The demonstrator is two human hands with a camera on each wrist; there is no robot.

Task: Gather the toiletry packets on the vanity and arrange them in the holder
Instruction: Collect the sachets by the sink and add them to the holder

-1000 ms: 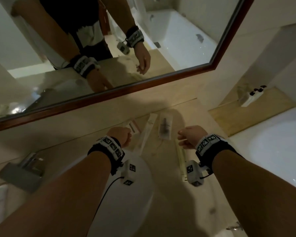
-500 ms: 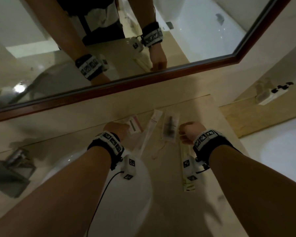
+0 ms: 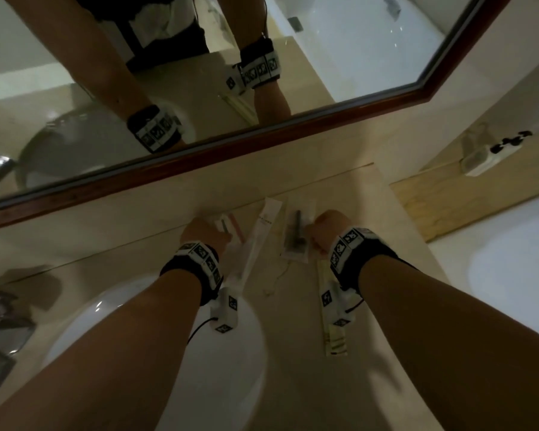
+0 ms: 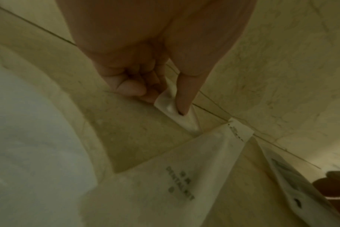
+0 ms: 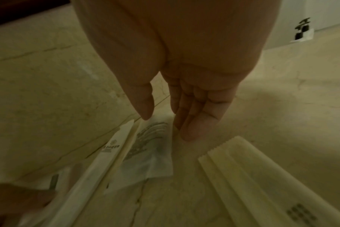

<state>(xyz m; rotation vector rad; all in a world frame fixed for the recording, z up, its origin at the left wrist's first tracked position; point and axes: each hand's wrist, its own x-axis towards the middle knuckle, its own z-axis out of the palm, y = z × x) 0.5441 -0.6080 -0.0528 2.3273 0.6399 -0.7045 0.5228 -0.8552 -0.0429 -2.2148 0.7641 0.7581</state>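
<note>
Several toiletry packets lie on the beige vanity top (image 3: pixel 293 306) near the back wall. My left hand (image 3: pixel 209 230) pinches a small white packet (image 4: pixel 172 109) between thumb and fingers; in the head view that packet (image 3: pixel 227 225) shows a pink stripe. Beside it lies a long white dental kit packet (image 3: pixel 259 241). My right hand (image 5: pixel 165 122) is at the right edge of a clear comb packet (image 5: pixel 151 147), fingers straight and thumb tip just above it, holding nothing. A long yellowish packet (image 3: pixel 333 331) lies under my right wrist. I cannot make out a holder.
A white basin (image 3: pixel 168 353) sits under my left forearm, with a metal tap (image 3: pixel 3 321) at far left. The framed mirror (image 3: pixel 262 141) runs along the back wall. A white tray with dark-capped bottles (image 3: pixel 495 150) stands on a wooden ledge right, beside a bathtub (image 3: pixel 517 259).
Both hands have edged forward to the packets. My left hand has taken hold of the small packet; my right has come up against the comb packet. The head view has tilted.
</note>
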